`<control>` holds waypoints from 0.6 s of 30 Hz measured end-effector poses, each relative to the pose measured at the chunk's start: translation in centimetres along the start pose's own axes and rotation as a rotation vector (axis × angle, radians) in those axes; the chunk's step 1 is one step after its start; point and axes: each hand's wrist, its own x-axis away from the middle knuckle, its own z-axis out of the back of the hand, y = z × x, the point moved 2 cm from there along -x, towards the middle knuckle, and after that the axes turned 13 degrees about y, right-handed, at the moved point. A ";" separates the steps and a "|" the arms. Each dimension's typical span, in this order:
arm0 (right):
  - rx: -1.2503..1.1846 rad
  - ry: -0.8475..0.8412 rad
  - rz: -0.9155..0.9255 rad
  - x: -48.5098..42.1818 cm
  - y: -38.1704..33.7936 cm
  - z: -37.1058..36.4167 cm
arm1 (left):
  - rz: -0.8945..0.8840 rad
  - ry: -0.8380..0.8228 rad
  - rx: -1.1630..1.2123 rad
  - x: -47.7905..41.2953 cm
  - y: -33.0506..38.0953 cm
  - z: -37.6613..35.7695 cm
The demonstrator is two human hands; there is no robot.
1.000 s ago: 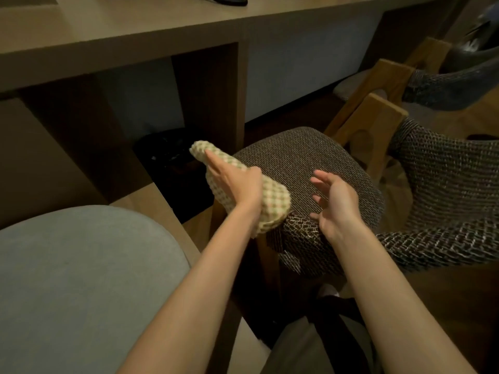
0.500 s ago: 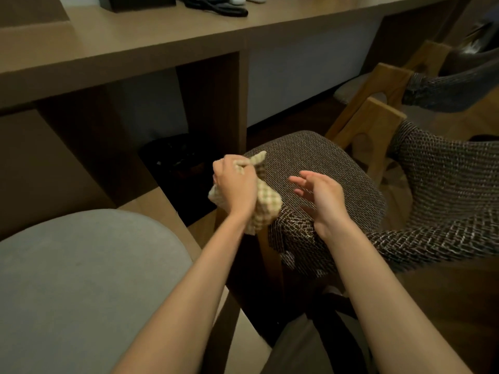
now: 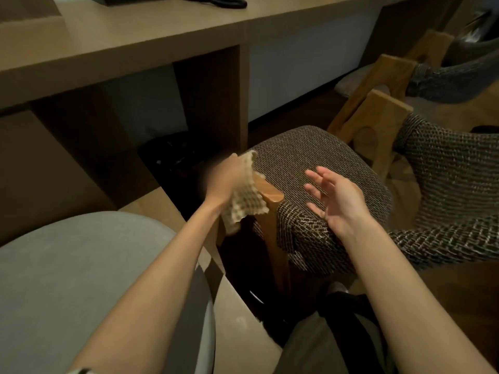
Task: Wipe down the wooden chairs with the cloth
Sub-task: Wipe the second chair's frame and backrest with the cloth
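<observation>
Left hand [image 3: 224, 182] grips the waffle-weave cloth [image 3: 247, 203], bunched against the wooden chair [image 3: 271, 195] corner just right of it. Cloth judged light, soft, limp; best held wadded in the palm. Right hand [image 3: 337, 201] spread, holding nothing, above the seat [image 3: 310, 155]. Left grip blurred; chair underside lost in shadow

left hand [image 3: 224, 182] — blurred | dark desk item [image 3: 216, 1] — cropped at top

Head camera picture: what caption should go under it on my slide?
The left hand holds a checked cloth at the chair's wooden corner; the right hand is open over the woven seat.
</observation>
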 end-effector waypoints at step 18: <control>-0.058 -0.011 0.014 -0.5 0.2 -0.5 | 0.403 0.208 0.248 10.4 1.9 -6.6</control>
